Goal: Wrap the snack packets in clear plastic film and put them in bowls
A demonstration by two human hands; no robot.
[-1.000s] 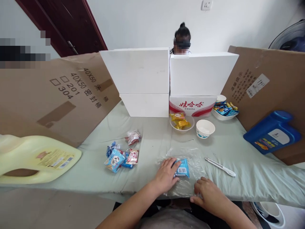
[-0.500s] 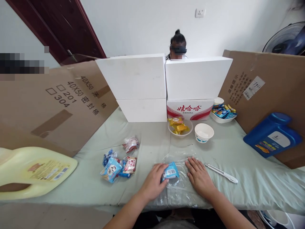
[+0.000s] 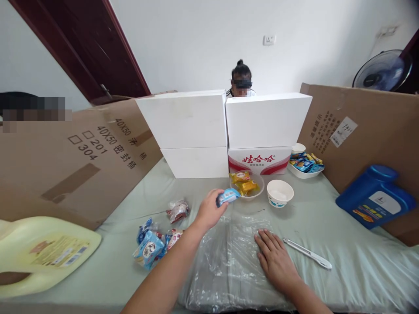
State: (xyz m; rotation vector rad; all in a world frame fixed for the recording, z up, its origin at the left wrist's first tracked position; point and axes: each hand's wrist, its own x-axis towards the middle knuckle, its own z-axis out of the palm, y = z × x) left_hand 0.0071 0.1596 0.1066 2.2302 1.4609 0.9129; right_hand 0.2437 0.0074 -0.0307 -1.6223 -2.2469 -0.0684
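Note:
My left hand (image 3: 209, 210) is closed on a small blue snack packet (image 3: 228, 197), raised just in front of the translucent bowl (image 3: 254, 197) of yellow-wrapped snacks (image 3: 247, 187). Flat on a clear plastic bag (image 3: 225, 261) lies my right hand (image 3: 276, 261), palm down, its fingers stretched out. Right of that hand is a pair of white-handled tongs (image 3: 309, 254). A white paper bowl (image 3: 280, 193) stands beyond the bag. Several wrapped snacks (image 3: 151, 247) are heaped to the left, partly covered by my left forearm, with a reddish-brown packet (image 3: 178, 211) behind them.
White boxes (image 3: 183, 122) stand across the back, with a person (image 3: 241, 78) behind them. Cardboard panels (image 3: 108, 161) flank both sides. A yellow jug (image 3: 49, 257) lies left; a blue bottle (image 3: 376, 196) leans right. A white dish (image 3: 306, 174) holds more snacks.
My left hand has lifted the blue packet off the plastic bag and carried it forward towards the translucent bowl. My right hand stays flat on the bag. The camera view has tilted slightly up.

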